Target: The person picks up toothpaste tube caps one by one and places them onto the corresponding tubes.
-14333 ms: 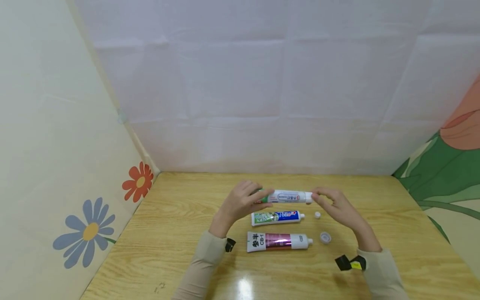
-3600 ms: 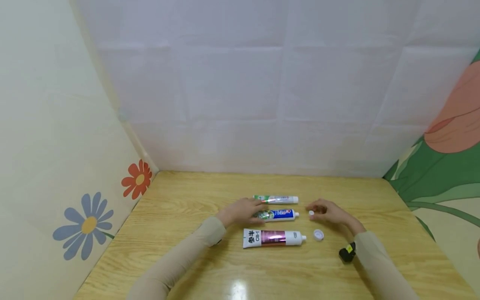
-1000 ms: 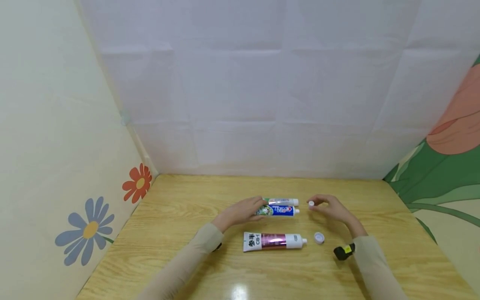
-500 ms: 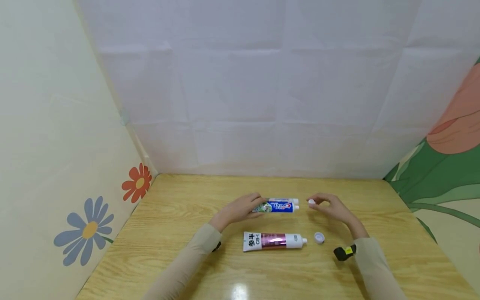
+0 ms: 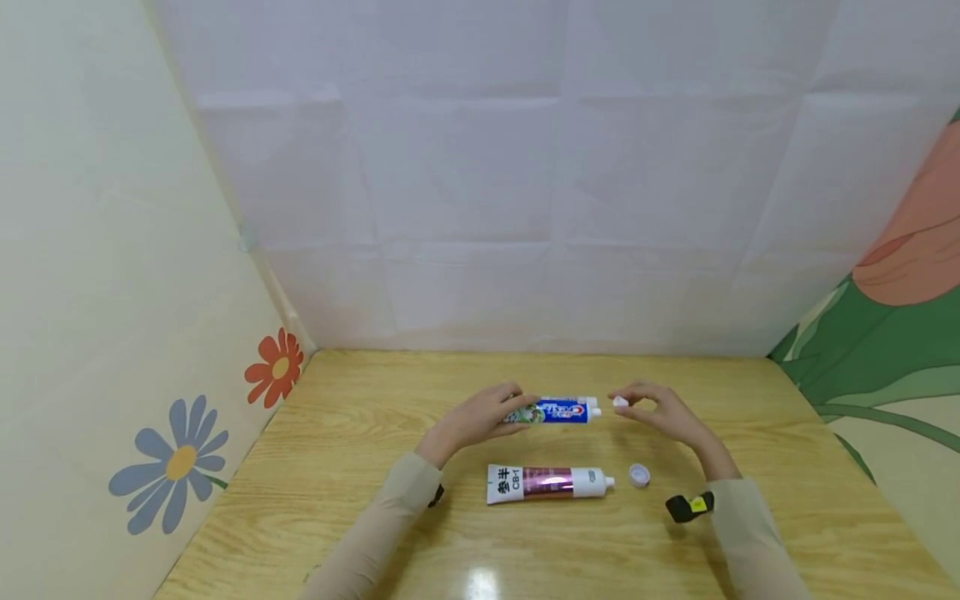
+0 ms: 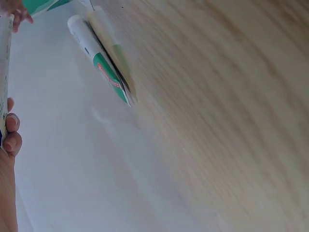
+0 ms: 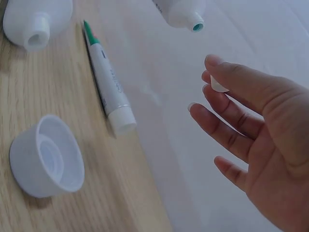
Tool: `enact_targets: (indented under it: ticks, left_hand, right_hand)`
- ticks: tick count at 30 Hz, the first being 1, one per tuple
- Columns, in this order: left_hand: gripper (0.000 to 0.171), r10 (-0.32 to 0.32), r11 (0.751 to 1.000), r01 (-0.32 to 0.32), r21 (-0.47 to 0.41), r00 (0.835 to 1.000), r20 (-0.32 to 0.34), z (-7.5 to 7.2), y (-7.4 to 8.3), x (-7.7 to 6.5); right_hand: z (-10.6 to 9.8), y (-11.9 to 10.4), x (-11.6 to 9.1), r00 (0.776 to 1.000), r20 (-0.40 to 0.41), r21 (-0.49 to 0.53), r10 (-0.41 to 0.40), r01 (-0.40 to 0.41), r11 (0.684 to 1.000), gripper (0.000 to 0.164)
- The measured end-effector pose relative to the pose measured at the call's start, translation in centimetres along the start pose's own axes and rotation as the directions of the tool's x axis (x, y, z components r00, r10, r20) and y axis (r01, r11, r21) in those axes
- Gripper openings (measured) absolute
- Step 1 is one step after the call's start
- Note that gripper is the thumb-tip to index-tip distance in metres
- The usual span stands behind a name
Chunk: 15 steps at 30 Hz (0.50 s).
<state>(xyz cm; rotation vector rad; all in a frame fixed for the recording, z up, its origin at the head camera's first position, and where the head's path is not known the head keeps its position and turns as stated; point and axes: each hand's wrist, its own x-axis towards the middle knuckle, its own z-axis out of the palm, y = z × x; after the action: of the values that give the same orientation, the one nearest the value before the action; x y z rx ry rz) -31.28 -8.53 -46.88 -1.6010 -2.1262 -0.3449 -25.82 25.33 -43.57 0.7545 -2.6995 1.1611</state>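
Observation:
My left hand (image 5: 476, 417) grips the tail end of a blue, green and white toothpaste tube (image 5: 564, 412), raised off the table and pointing right. Its bare nozzle shows a teal opening in the right wrist view. A short way right of that nozzle, my right hand (image 5: 663, 414) pinches a small white toothpaste cap (image 5: 620, 402) between thumb and forefinger; the other fingers stay spread. The fingers mostly cover this cap (image 7: 219, 85) in the right wrist view. Behind the held tube lies a capped white and green toothpaste tube (image 7: 110, 87), largely hidden in the head view.
Nearer the person, a pink and white toothpaste tube (image 5: 551, 482) lies uncapped on the wooden table (image 5: 360, 533). A larger white cap (image 5: 639, 476) sits just right of its nozzle, hollow side showing. A white sheet (image 5: 465, 208) hangs behind the table, with flower-patterned panels at both sides.
The white and green tube was in my hands earlier, then lay on the table. Since then, my left hand has lifted the blue tube and my right hand the small cap, bringing them closer.

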Motion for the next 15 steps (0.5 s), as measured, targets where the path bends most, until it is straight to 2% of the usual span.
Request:
enact_targets:
  ticks: [5,9,15]
  left_hand:
    - [0.054,0.033,0.999,-0.032,0.035,0.999,-0.036,-0.4,0.0,0.1]
    - [0.053,0.045,0.996,-0.039,0.081,0.996,-0.074,-0.7,0.0,0.1]
    - [0.055,0.052,0.992,-0.038,0.118,0.992,-0.116,-1.3,0.2,0.3]
  right_hand:
    - [0.4,1.3,0.4,0.999,-0.022,-0.003,-0.031,0.031,1.0,0.03]
    - [0.4,0.5,0.4,0.999,-0.045,0.009,-0.015,0.015,1.0,0.03]
    - [0.3,-0.3,0.2,0.998,-0.063,0.018,-0.013,0.014,1.0,0.02]
